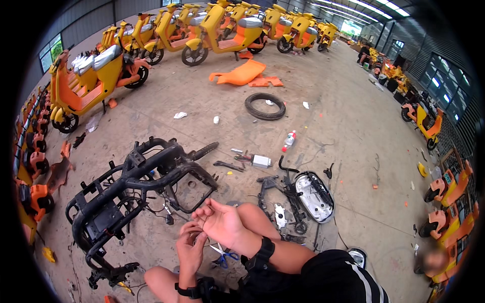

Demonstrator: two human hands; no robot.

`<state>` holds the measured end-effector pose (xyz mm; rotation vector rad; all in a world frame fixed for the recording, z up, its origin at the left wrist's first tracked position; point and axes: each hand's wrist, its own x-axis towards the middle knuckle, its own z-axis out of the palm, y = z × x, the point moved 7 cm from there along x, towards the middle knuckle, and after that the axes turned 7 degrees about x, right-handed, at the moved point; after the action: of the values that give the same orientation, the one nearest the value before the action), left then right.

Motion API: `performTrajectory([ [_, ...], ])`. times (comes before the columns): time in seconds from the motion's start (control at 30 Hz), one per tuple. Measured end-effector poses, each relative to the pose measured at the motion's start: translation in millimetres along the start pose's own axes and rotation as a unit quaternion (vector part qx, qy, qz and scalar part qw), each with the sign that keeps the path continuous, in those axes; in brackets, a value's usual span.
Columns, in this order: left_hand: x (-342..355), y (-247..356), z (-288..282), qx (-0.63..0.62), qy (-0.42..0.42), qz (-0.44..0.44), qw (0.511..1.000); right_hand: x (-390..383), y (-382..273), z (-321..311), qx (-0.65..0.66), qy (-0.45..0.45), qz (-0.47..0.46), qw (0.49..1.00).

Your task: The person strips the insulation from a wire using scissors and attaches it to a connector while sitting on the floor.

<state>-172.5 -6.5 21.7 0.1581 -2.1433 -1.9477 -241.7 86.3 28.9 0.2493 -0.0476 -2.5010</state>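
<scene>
Low in the centre of the frame, the person's two bare hands meet, and whatever they are working on sits between their fingertips, too small or too hidden for me to make out. The left hand (189,251) has its fingers bent in close to the thumb, nearly together; the right hand (221,225) turns its palm up, its fingers partly curled. Whether either pinches anything I cannot tell. My reading is that the step in hand is fine fingertip work, and that the next move calls for steady fingers and a clear look at that spot. Just below the right hand lie blue-handled scissors (223,256), which nobody is holding. Filling the left of the frame, a stripped black scooter frame (134,171) rests on the concrete, its near end close to the fingertips; I can't be sure they are apart. Right of centre lie a silver controller box (261,161) and an oval, black-rimmed shell (313,197). Farther up are a red-capped plastic bottle (289,141), a black tyre (265,106) and an orange body panel (242,74), with yellow scooters (222,30) lined up across the top of the frame.
</scene>
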Motion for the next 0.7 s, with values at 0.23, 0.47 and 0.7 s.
performTrajectory([
  [0.23,-3.5,-8.5,-20.6,-0.123,0.079,-0.084,0.986,-4.1,-3.8,13.5,-0.173,-0.03,-0.053,0.983],
  [0.47,-12.0,-6.1,-34.4,-0.131,0.093,-0.09,0.983,-23.1,-2.8,21.2,-0.27,0.015,-0.028,0.962],
  [0.7,-13.9,-0.8,-40.9,-0.131,0.033,-0.058,0.989,-14.7,7.2,11.8,-0.514,0.044,0.018,0.856],
])
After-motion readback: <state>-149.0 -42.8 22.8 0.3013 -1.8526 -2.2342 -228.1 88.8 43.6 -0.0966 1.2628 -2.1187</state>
